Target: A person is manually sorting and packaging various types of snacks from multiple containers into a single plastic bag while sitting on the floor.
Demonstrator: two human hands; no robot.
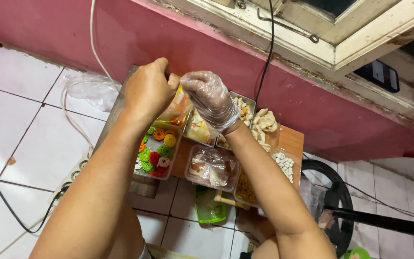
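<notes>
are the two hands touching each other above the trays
Touching. The head view shows the bare left hand pressed against the fingertips of the gloved right hand, with no gap between them above the tray of coloured crackers.

Left hand point(148, 91) was bare, curled shut near the top of a clear plastic bag point(178, 106); right hand point(210, 100), in a clear plastic glove, met it w/ fingers pinched at the same spot. Both hung over a small wooden counter point(291, 140) against a red wall point(168, 43). Below them: metal tray point(157, 152) w/ coloured flower-shaped crackers, wrapped tray of pale pieces point(212, 168), white crackers point(264, 122), small white balls point(284, 164). Green lid point(208, 208) lay on the tiled floor point(29, 129).
</notes>
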